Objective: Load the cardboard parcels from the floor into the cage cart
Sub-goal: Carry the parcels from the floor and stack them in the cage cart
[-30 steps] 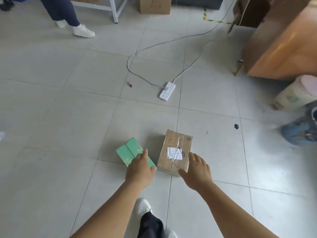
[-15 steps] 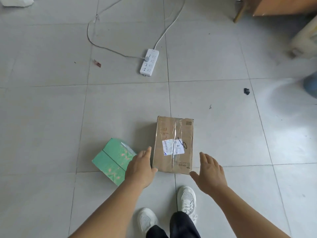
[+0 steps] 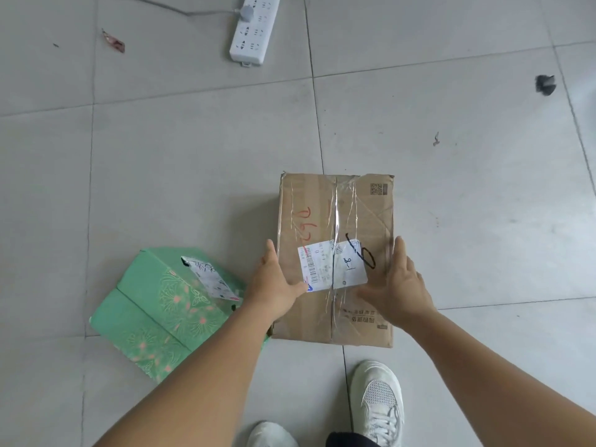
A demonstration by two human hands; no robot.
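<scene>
A brown cardboard parcel (image 3: 354, 208) with clear tape and a white shipping label lies flat on the tiled floor just in front of me. My left hand (image 3: 274, 282) lies against its left edge with fingers straight and the thumb over the top. My right hand (image 3: 396, 285) lies against its right edge the same way. A green flower-patterned parcel (image 3: 154, 304) with a torn label lies on the floor to the left, partly under my left forearm. The cage cart is not in view.
A white power strip (image 3: 250, 30) with its cable lies on the floor beyond the parcels. Small scraps lie at the far left (image 3: 113, 41) and far right (image 3: 545, 84). My white shoes (image 3: 377, 401) stand just behind the brown parcel.
The view has dropped closer to the floor and the parcels. Both hands moved from short of the brown parcel's near end to flank its left and right edges.
</scene>
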